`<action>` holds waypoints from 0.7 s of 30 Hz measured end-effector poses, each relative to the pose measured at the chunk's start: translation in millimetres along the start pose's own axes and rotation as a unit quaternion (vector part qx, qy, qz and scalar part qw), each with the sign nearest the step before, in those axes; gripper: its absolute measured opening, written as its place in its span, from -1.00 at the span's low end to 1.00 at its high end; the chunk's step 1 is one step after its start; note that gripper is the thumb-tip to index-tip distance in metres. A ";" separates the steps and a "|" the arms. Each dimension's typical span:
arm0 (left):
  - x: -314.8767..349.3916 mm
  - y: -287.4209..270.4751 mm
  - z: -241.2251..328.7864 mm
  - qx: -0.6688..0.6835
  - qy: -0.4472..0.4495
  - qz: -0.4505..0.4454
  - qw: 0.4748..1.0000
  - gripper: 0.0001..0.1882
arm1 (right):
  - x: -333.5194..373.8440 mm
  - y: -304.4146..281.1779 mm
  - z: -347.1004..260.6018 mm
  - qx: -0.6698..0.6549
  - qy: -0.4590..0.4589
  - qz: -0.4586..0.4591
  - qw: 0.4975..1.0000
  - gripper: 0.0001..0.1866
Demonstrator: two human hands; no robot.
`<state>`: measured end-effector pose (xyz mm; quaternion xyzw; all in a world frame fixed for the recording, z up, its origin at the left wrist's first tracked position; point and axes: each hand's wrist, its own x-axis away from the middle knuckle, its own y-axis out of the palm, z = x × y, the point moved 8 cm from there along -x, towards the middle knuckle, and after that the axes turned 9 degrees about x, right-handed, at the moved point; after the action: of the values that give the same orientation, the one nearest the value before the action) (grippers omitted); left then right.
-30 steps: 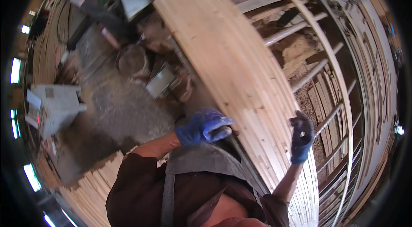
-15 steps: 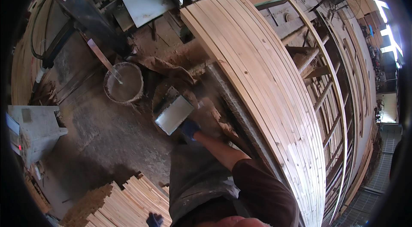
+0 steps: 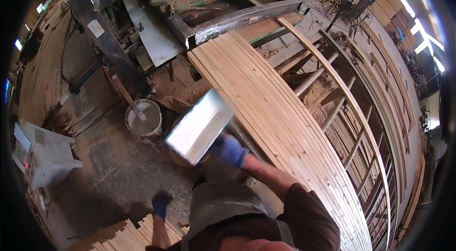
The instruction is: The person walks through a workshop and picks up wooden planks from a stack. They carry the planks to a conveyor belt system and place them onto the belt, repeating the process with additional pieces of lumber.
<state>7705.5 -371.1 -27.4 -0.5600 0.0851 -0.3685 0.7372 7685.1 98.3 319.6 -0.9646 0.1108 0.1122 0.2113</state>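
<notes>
My right hand [image 3: 230, 150], in a blue glove, grips the side of a shallow, rectangular, light metal pan [image 3: 199, 130]. The pan is raised and tilted, and its upper corner overlaps the edge of a row of pale wooden strips [image 3: 270, 108] beside it. Lower down, my left hand [image 3: 161, 199] hangs in a dark blue glove above a stack of short wooden strips [image 3: 126, 237]. Its fingers are blurred, and I see nothing clear in them. Past the pan, a round bucket [image 3: 129, 126] holds greyish liquid, with a flat stick [image 3: 124, 92] leaning in it.
A metal frame machine [image 3: 223, 24] stands at the far end of the strips. A long curved strip [image 3: 339, 73] lies over a rack with round bars [image 3: 335, 113] on the right. At the left stands a grey box [image 3: 47, 153]. Sawdust covers the floor around the bucket.
My right hand has raised the metal pan closer, toward the wooden strips. My left hand has moved up and forward from the lower edge. The view has tipped to show more of the far side.
</notes>
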 end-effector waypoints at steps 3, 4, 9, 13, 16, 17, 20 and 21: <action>-123.7 -125.2 90.3 0.484 -0.198 0.041 0.851 -0.54 | 42.5 -116.5 3.3 -0.040 0.092 0.011 0.995 -0.72; -147.6 -189.3 168.9 0.597 -0.150 0.116 0.779 -0.65 | 65.3 -154.0 -1.1 -0.067 0.125 0.033 0.989 -0.76; -263.2 -338.0 356.2 0.523 0.128 0.122 0.834 -0.62 | 177.8 -301.5 -18.0 0.027 0.287 0.130 0.949 -0.78; -399.8 -379.2 406.9 0.344 0.207 0.169 0.900 -0.39 | 261.2 -369.3 -11.9 0.072 0.366 0.168 0.912 -0.79; -479.8 -402.2 470.3 0.085 0.186 0.205 0.957 -0.19 | 308.2 -396.9 1.7 0.082 0.426 0.223 0.873 -0.81; -513.4 -398.0 475.6 0.041 0.175 0.201 0.963 -0.14 | 318.8 -401.3 9.6 0.066 0.442 0.239 0.862 -0.81; -585.2 -382.0 492.5 -0.047 0.172 0.246 0.953 -0.06 | 367.6 -407.9 43.5 -0.005 0.442 0.292 0.848 -0.73; -609.1 -371.2 495.3 -0.061 0.164 0.240 0.955 -0.06 | 390.0 -412.9 64.0 0.077 0.444 0.259 0.855 -0.72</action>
<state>7370.9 358.1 304.9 -0.4986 0.3589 -0.2612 0.7446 8152.6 427.0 318.4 -0.8293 0.4467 -0.2857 0.1762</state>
